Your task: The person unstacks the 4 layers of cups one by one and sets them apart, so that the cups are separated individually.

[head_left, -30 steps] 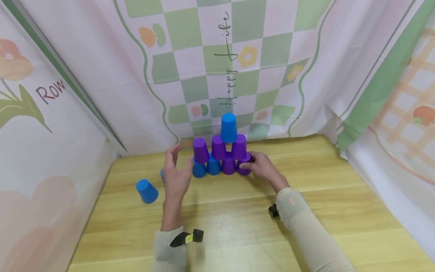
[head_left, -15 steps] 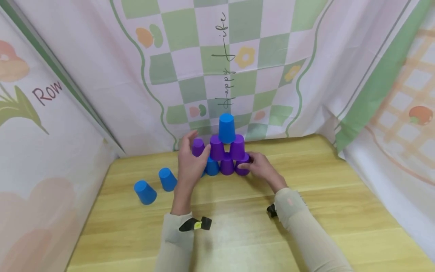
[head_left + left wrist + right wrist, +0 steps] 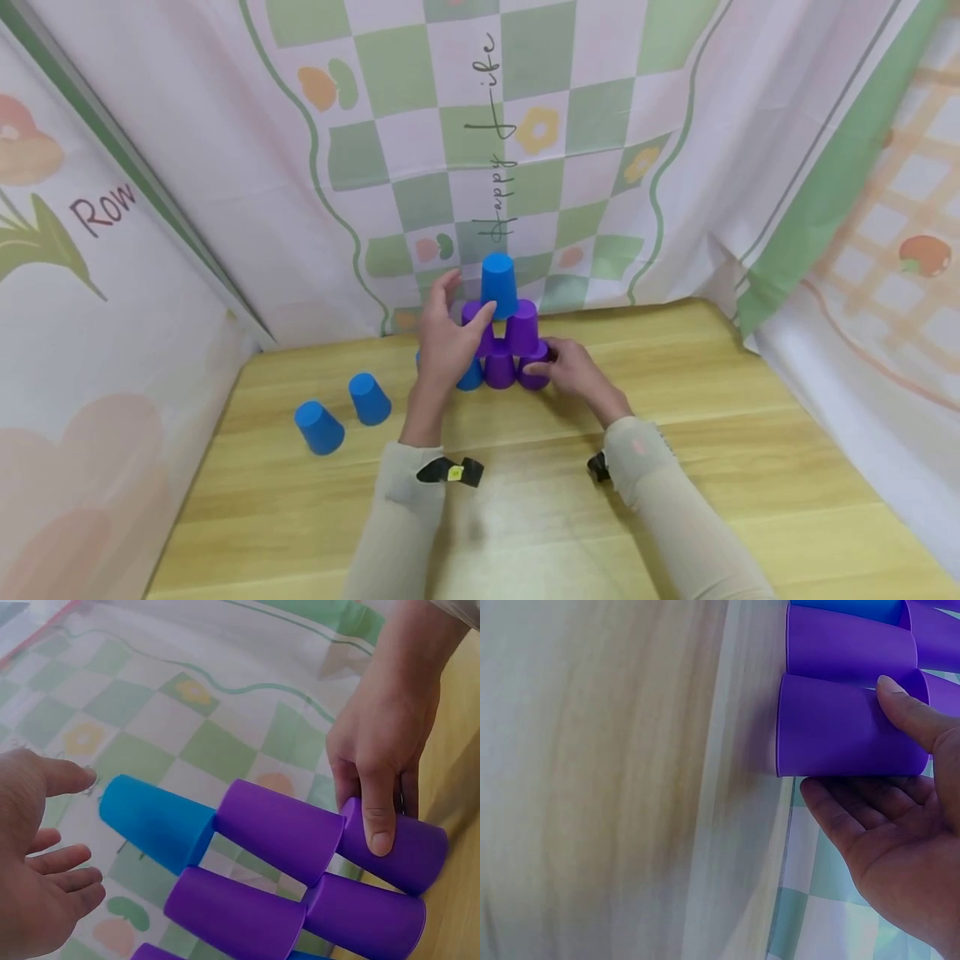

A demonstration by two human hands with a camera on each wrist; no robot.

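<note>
Upside-down cups stand stacked in rows, with a blue cup (image 3: 498, 285) on top of two purple cups. My left hand (image 3: 448, 346) is raised at the left side of this top cup, thumb and fingers spread. In the left wrist view that left hand (image 3: 41, 847) is apart from the blue cup (image 3: 154, 821) and holds nothing. My right hand (image 3: 577, 373) holds the bottom-right purple cup (image 3: 532, 372), thumb in front and fingers behind. The right wrist view shows the thumb against this purple cup (image 3: 847, 731). The left hand partly hides the stack's left end in the head view.
Two loose blue cups, one nearer (image 3: 320, 428) and one farther (image 3: 370, 399), stand upside down left of the stack. A wooden table (image 3: 525, 517) carries everything. A printed curtain (image 3: 412, 133) hangs close behind the stack, with more cloth at both sides.
My left hand has moved right and up along the stack, from its left end to beside the top blue cup. The right hand stays on the bottom-right purple cup.
</note>
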